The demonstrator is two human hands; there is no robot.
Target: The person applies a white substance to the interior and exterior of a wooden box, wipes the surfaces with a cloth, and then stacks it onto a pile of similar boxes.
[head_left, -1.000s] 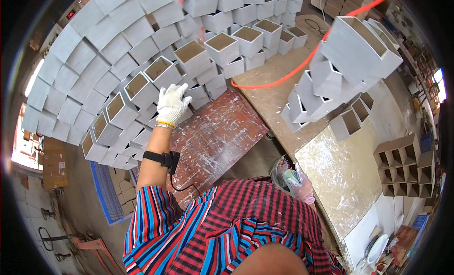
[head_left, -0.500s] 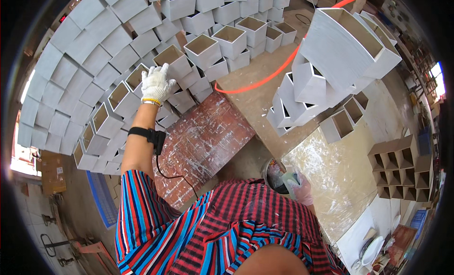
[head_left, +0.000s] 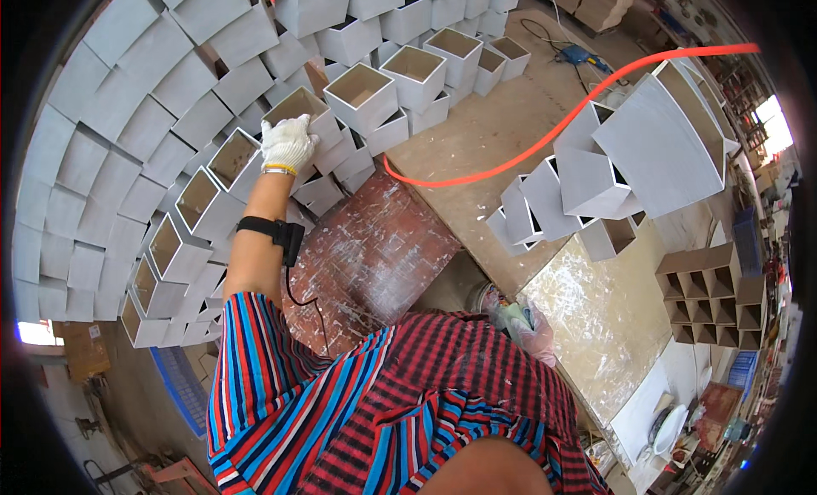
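Note:
My left hand (head_left: 288, 144), in a white knitted glove, reaches into the stacked boxes. Its fingers are bent over the near rim of an open-topped, tapered grey box (head_left: 319, 125); the fingertips are hidden inside. Low and close to my body, my right hand (head_left: 538, 335) wears a thin, see-through plastic glove. It is closed on a pale green pad (head_left: 514, 318), whose exact kind I cannot make out. Right beside the pad is a bucket (head_left: 484, 297), mostly covered by my clothing and hand.
Grey boxes (head_left: 128, 171) are piled high on the left. More grey boxes (head_left: 587, 188) stand at right behind a paint-smeared board (head_left: 587, 299). An orange-red hose (head_left: 528, 161) crosses between both groups. A reddish scuffed board (head_left: 374, 240) lies in front of me. Brown unpainted boxes (head_left: 711, 295) sit far right.
My left hand has gone from spread fingers to fingers curled over the box's rim. My right hand has shifted slightly with the pad, by the bucket. The view has turned a little.

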